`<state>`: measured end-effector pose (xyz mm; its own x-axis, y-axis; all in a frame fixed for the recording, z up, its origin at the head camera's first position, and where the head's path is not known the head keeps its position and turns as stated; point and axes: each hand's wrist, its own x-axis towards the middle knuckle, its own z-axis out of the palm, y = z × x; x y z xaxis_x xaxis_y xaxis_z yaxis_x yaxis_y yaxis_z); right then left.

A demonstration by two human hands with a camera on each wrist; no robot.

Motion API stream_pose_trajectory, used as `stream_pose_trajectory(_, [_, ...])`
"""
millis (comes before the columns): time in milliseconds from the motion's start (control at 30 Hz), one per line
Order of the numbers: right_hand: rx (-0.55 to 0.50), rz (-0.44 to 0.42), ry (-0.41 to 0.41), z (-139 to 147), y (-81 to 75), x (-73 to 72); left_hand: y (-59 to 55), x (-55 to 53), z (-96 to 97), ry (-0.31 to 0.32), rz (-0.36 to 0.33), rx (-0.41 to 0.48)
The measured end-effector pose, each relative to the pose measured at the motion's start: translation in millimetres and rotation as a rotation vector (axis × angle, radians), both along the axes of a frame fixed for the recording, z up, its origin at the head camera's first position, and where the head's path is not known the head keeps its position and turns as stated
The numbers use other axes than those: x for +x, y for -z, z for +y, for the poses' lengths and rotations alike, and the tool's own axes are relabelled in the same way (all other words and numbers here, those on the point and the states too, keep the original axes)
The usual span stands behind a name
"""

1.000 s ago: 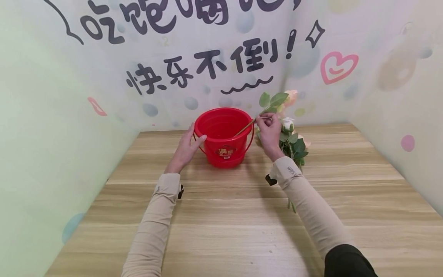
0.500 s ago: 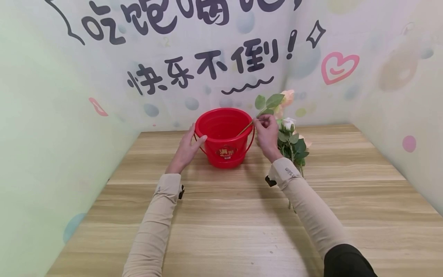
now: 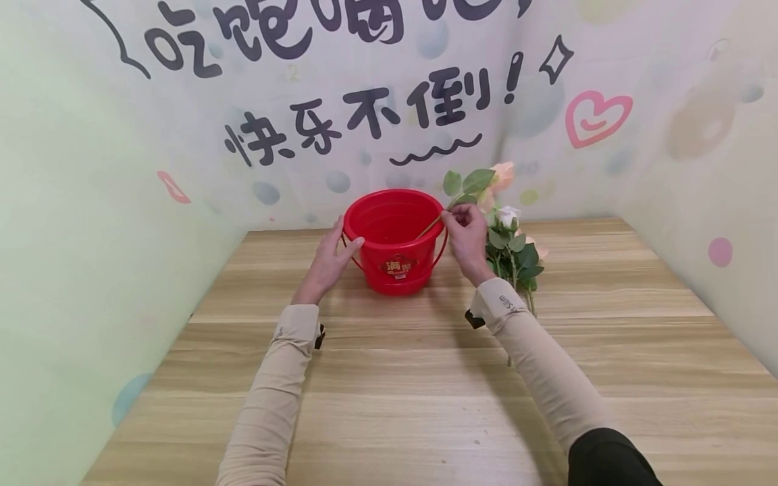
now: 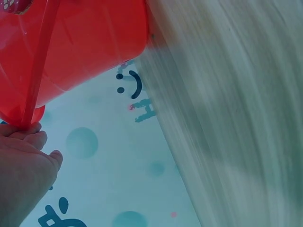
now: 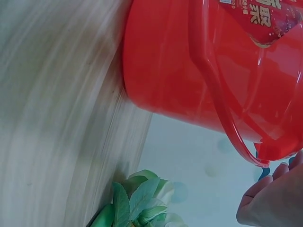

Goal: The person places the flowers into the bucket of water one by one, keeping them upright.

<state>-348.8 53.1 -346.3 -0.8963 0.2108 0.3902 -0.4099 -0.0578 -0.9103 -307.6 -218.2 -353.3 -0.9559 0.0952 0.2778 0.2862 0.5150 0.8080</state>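
Note:
A red plastic bucket (image 3: 395, 270) stands upright near the back of the wooden table. My left hand (image 3: 325, 263) rests on its left side, fingers straight along the outside and thumb against the front of the rim. On the right, my right hand (image 3: 469, 239) pinches the green stem of a peach rose (image 3: 502, 176) near the rim. Its leaves and bloom rise up and to the right; the stem's lower part slants into the bucket, its end hidden by the front wall. In the right wrist view, my right hand (image 5: 274, 198) is partly out of frame.
More artificial roses lie on the table right of the bucket, with a white bloom (image 3: 507, 216) and dark green leaves (image 3: 526, 258), partly behind my right arm. The bucket's handle (image 5: 222, 104) hangs down. A printed cloth wall (image 3: 340, 155) stands close behind the table.
My right hand has moved slightly left and down with the rose, bringing its leaves closer to the bucket. The left hand and the bucket have hardly moved.

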Motion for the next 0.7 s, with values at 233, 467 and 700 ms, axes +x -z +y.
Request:
stream_pose_trajectory(233, [0.011, -0.014, -0.007, -1.2, 0.8, 0.6, 0.6, -0.5, 0.9, -0.003, 0.008, -0.007])
stream_pose_trajectory(467, [0.03, -0.035, -0.021, -0.7, 0.7, 0.6, 0.3, -0.5, 1.6, -0.006, 0.011, -0.013])
stream_pose_trajectory(700, [0.071, -0.067, -0.021, 0.4, 2.2, 1.5, -0.5, 0.1, 1.9, -0.014, 0.02, -0.033])
